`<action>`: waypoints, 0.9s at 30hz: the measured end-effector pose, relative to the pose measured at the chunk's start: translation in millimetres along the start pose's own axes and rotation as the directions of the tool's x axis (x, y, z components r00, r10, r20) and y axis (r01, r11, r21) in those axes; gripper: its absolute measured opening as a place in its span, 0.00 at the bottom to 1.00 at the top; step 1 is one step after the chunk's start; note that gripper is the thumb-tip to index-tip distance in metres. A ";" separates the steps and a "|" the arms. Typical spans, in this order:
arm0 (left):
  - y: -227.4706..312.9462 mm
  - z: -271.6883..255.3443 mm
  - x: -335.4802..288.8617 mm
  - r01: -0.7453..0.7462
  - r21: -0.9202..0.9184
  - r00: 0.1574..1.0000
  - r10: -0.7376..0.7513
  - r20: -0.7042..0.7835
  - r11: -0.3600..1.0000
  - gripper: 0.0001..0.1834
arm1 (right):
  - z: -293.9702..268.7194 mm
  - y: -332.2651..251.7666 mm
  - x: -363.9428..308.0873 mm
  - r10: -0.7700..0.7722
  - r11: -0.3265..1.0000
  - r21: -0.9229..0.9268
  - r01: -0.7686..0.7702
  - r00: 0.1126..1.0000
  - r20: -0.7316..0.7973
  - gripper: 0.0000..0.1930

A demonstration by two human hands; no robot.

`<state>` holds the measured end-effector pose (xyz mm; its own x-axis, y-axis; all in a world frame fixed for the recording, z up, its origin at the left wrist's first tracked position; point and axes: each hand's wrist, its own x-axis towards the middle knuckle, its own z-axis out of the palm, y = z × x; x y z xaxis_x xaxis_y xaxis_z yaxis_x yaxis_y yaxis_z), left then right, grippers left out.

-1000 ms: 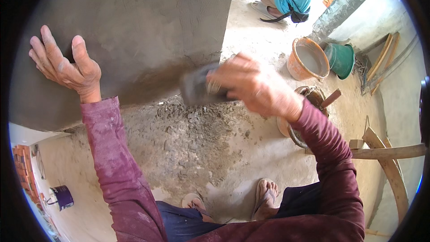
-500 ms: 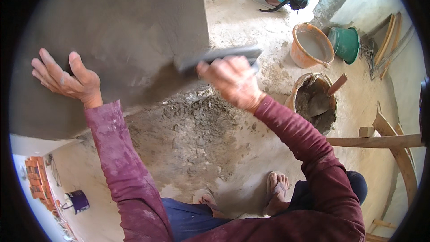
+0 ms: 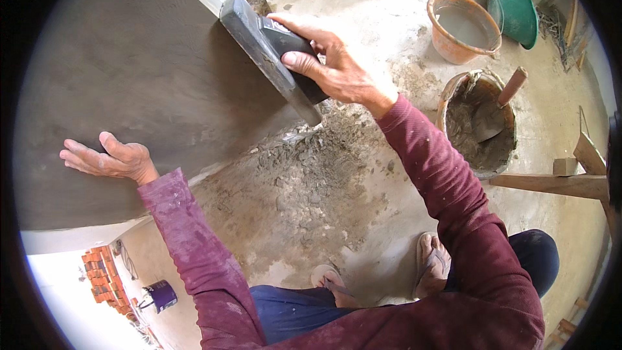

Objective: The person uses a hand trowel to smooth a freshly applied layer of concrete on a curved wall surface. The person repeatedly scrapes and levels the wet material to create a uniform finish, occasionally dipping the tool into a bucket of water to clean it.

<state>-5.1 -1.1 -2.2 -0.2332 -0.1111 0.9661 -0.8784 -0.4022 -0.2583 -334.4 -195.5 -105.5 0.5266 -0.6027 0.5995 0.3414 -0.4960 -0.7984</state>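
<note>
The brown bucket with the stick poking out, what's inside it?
The brown bucket holds wet grey mortar and a trowel with a wooden handle. Its blade is mostly sunk in the mix, and the bottom is covered.

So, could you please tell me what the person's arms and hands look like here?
Both arms wear long maroon sleeves, dusted with pale cement smears, most on the left sleeve. The right sleeve looks cleaner. The left hand and right hand are bare: no gloves, rings or watch visible.

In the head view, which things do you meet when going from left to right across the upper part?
Left hand → plastering float → right hand → orange bucket → green bucket.
</note>
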 end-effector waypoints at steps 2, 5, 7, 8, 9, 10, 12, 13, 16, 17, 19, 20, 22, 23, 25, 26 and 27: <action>-11.6 2.4 -4.1 -0.070 0.061 0.997 0.069 0.019 0.996 0.35 | 3.5 17.2 -12.6 0.067 0.997 0.037 -0.069 0.996 0.055 0.39; -0.1 -2.2 -0.7 0.009 0.044 1.000 -0.010 0.027 0.999 0.35 | -2.9 76.3 -74.6 0.248 0.969 -0.043 -0.244 0.950 0.189 0.40; 5.0 1.0 3.4 0.026 0.023 1.000 -0.026 0.017 0.999 0.35 | -19.8 93.3 -118.5 0.490 0.859 -0.277 -0.432 0.849 0.198 0.34; -3.8 2.2 -0.4 -0.014 0.040 1.000 0.013 0.018 0.999 0.35 | -23.6 87.3 -123.1 0.523 0.827 -0.335 -0.451 0.836 0.165 0.32; -11.3 3.8 -3.3 -0.053 0.056 0.998 0.052 0.019 0.997 0.35 | -23.5 84.3 -122.8 0.523 0.839 -0.243 -0.486 0.844 0.118 0.31; -11.9 2.1 -3.7 -0.050 0.059 0.999 0.049 0.022 0.997 0.35 | -21.1 67.1 -112.8 0.530 0.844 -0.145 -0.516 0.844 0.078 0.31; -10.8 0.4 -3.6 -0.041 0.061 0.999 0.039 0.032 0.997 0.35 | -17.0 30.0 -67.4 0.368 0.922 0.092 -0.375 0.926 0.087 0.32; -8.7 1.4 -3.4 -0.039 0.054 0.999 0.038 0.030 0.998 0.35 | -11.8 22.4 -48.7 0.288 0.951 0.100 -0.292 0.956 0.054 0.31; -10.4 -5.1 -4.6 -0.044 0.055 0.998 0.042 0.037 0.998 0.35 | 5.1 -11.8 -0.2 0.035 0.999 0.018 -0.035 0.999 -0.007 0.34; -10.5 -3.5 -5.1 -0.044 0.053 0.998 0.042 0.037 0.998 0.35 | 7.1 -10.6 -2.7 0.104 0.994 0.022 -0.104 0.995 0.007 0.34; 0.0 1.2 -2.1 -0.005 0.017 1.000 0.005 0.010 1.000 0.34 | 4.8 21.3 -26.2 0.245 0.969 -0.044 -0.244 0.969 0.041 0.35; 15.4 4.6 6.0 0.030 -0.018 0.999 -0.030 -0.023 0.999 0.33 | -5.6 52.0 -46.1 0.310 0.946 -0.115 -0.303 0.949 0.053 0.35; 11.7 1.0 10.0 0.049 -0.036 0.998 -0.050 -0.035 0.998 0.33 | -8.3 53.7 -94.9 0.505 0.853 -0.219 -0.473 0.855 0.121 0.32; 6.5 -0.1 8.2 0.047 -0.034 0.999 -0.048 -0.023 0.998 0.34 | -4.1 47.3 -119.0 0.406 0.866 -0.300 -0.399 0.913 -0.042 0.30; 4.6 -4.0 0.3 0.064 -0.029 0.998 -0.064 0.003 0.997 0.36 | 12.3 17.6 -141.6 0.159 0.872 -0.422 -0.248 0.959 -0.235 0.26; 6.3 -5.9 0.9 0.077 -0.028 0.997 -0.077 0.008 0.997 0.36 | 22.8 -7.2 -133.7 0.029 0.875 -0.457 -0.159 0.960 -0.279 0.24; 7.7 -4.5 4.0 0.093 -0.033 0.996 -0.093 0.000 0.995 0.36 | 28.5 -10.0 -125.4 -0.248 0.775 -0.627 0.083 0.952 -0.181 0.25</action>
<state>-14.7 -0.6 -0.3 -0.1499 -0.0734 0.9860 -0.9098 -0.3802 -0.1666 -381.7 -97.2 -174.3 0.2757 -0.5633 0.7789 -0.1796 -0.8263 -0.5339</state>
